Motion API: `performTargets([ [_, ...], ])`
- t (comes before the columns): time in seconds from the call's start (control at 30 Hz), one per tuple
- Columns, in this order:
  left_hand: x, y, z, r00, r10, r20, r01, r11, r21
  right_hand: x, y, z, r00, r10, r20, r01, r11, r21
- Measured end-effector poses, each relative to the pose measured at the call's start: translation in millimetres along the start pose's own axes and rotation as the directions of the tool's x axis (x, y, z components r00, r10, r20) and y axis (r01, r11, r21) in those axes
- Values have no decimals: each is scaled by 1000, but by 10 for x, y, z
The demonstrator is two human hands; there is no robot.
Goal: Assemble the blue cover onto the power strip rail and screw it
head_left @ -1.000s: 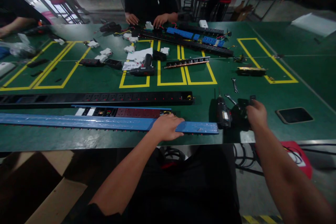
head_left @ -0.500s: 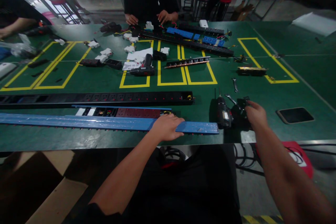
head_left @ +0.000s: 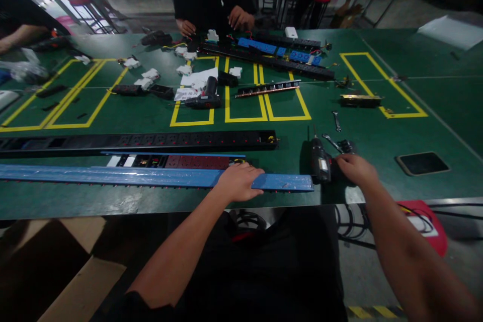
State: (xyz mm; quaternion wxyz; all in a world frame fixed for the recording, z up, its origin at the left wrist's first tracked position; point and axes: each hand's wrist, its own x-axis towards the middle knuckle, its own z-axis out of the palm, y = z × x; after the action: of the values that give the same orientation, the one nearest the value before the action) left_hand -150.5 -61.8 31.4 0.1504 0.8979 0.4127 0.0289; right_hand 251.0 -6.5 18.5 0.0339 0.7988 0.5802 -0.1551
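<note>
My left hand [head_left: 239,182] lies over the long blue rail [head_left: 124,177] near its right end, thumb and fingers around its edges. Behind the rail is a blue-edged strip with dark red sockets [head_left: 196,162]. My right hand [head_left: 354,168] is at the handle of a black power drill [head_left: 320,161], right of the rail's end; its fingertips are curled and partly hidden, and their hold cannot be made out. Two wrenches lie just beyond, one silver wrench [head_left: 336,121] and another [head_left: 332,143] close to small dark parts [head_left: 347,146].
A long black socket strip [head_left: 169,140] lies behind the blue rail. A phone [head_left: 422,163] rests at the right. Another drill [head_left: 206,96], white parts and more strips lie further back, where a person's hands [head_left: 241,18] are. A cardboard box [head_left: 94,276] stands below the table's edge.
My right hand has moved left, from beside the small dark parts to the drill's handle. My left hand stays on the blue rail. The person across the table has raised one hand slightly.
</note>
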Motion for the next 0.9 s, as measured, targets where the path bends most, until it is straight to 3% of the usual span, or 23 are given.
performTargets([
  [0.1,4,-3,12,1000,-6,4,6,1000,-1,17,-8,-13,990,-98,100,107,990,-91],
  [0.3,1,0,4,1000,1,-7,-1,1000,0,12,-11,-15,977,-172,129,182,981,-70],
  [0.4,2,4,-1,1000,8,-11,-8,1000,7,-86,18,1,948,-305,90,306,952,0],
  [0.5,6,3,5,1000,8,-11,-8,1000,18,-207,54,34,918,-396,33,398,913,-92],
  [0.7,10,1,14,1000,13,3,-13,999,31,-306,9,101,923,-386,6,371,883,-286],
  [0.9,8,-5,27,1000,19,-6,-19,1000,23,-203,-4,118,928,-370,40,371,908,-194],
])
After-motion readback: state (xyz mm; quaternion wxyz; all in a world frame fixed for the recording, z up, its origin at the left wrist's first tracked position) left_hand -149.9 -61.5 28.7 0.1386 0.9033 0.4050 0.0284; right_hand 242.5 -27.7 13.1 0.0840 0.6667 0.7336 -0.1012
